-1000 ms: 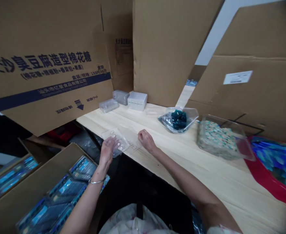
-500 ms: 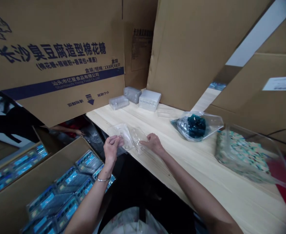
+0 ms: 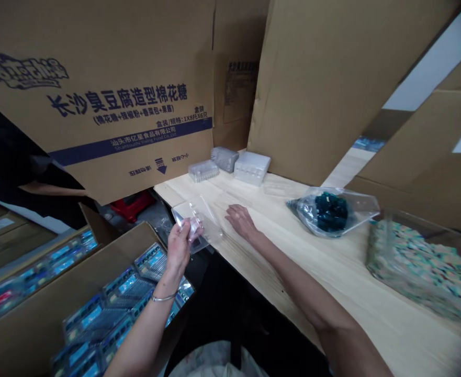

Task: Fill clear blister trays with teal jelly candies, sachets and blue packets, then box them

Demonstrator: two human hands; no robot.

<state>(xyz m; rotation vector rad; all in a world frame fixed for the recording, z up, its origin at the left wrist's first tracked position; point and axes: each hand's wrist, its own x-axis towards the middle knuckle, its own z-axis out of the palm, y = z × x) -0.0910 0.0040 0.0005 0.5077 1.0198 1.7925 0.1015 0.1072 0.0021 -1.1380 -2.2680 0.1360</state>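
My left hand (image 3: 180, 246) is closed on the near edge of a clear plastic blister tray (image 3: 209, 233), thumb on top, holding it tilted over the table's front edge. The tray's moulded shape is hard to make out. To its right, my right hand (image 3: 242, 222) is just above the wooden table (image 3: 293, 262), palm down. Its fingers are loosely stretched, with nothing visible in them. Stacks of clear trays (image 3: 253, 167) stand at the back of the table.
A bag of dark teal pieces (image 3: 331, 212) and a clear tub of pastel pieces (image 3: 422, 262) sit to the right. At lower left, an open carton (image 3: 108, 246) holds blue-labelled packs (image 3: 122, 285). Large cardboard boxes (image 3: 144, 63) wall the back. Another person's arm (image 3: 57, 188) shows at left.
My right hand has let go of the clear plastic it was pinching and moved slightly back from the tray. My left hand still holds the tray. The view has turned a little left.
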